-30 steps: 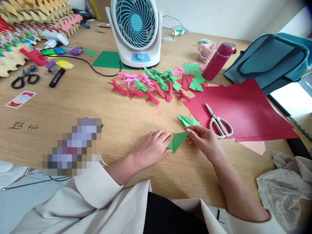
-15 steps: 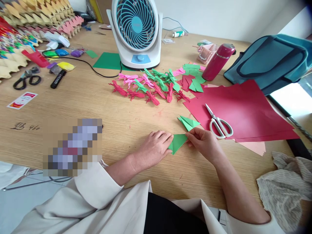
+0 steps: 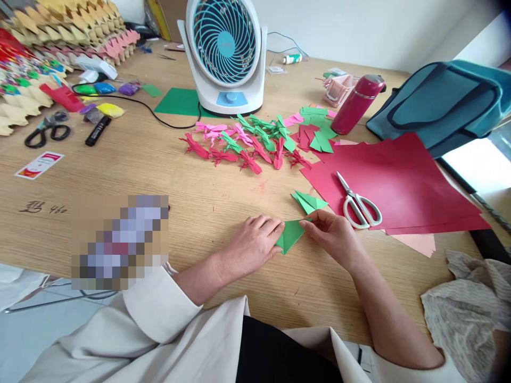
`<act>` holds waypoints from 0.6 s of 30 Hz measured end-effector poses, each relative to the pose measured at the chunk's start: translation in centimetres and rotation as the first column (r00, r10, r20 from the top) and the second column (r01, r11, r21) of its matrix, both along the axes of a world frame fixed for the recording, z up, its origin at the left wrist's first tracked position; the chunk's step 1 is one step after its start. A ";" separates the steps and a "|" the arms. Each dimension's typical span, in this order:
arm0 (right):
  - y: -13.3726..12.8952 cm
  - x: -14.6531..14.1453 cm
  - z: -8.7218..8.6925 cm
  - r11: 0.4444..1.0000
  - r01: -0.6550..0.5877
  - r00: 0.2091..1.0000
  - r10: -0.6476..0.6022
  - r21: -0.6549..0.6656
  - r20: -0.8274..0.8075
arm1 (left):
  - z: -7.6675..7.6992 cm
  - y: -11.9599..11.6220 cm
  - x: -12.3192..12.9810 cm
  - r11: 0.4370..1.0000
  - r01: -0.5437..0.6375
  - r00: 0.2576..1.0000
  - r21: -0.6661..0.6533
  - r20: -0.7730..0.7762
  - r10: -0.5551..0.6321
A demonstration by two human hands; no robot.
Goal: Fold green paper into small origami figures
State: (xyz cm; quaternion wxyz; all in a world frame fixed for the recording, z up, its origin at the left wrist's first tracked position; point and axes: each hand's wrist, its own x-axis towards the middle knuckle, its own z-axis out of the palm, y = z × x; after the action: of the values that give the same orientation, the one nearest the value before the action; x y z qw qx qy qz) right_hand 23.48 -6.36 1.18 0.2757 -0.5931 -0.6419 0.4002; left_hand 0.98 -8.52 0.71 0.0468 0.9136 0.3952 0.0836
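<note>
A folded piece of green paper lies on the table in front of me, its visible part tapering to a point at the bottom. Over its left end my left hand is closed, fingers together, holding it against the tabletop. The paper under those fingers is hidden. My right hand pinches the upper right corner between thumb and index finger. Just beyond the right hand rests another folded green paper. White-handled scissors lie farther right, untouched, on large red sheets.
Small folded red, pink and green paper figures lie ahead, before a white fan. At right stand a red flask and a teal bag. Black-handled scissors and a marker are at left; a crumpled cloth lies right.
My right thumb and fingertips have shifted slightly left along the paper's upper right corner. The left hand stays in place. The whole view has shifted a little.
</note>
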 end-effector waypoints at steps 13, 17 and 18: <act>-0.8 -1.5 0.4 0.992 -0.064 0.995 0.055 0.110 0.081 | -0.3 -0.1 0.1 1.000 -0.016 1.000 -0.009 0.017 0.016; -1.0 -1.8 0.2 0.986 -0.071 0.984 0.044 0.152 0.171 | -0.3 -0.1 0.0 1.000 -0.020 1.000 -0.016 0.013 0.020; -1.0 -1.8 0.1 0.985 -0.074 0.980 0.043 0.158 0.192 | -0.3 -0.1 0.0 1.000 -0.020 1.000 -0.017 0.012 0.021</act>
State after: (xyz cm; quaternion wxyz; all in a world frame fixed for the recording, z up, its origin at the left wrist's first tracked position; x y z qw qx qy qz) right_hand 21.71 -7.36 1.25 0.2500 -0.5843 -0.7130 0.2961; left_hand 1.03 -8.61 0.46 0.0560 0.9085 0.4050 0.0861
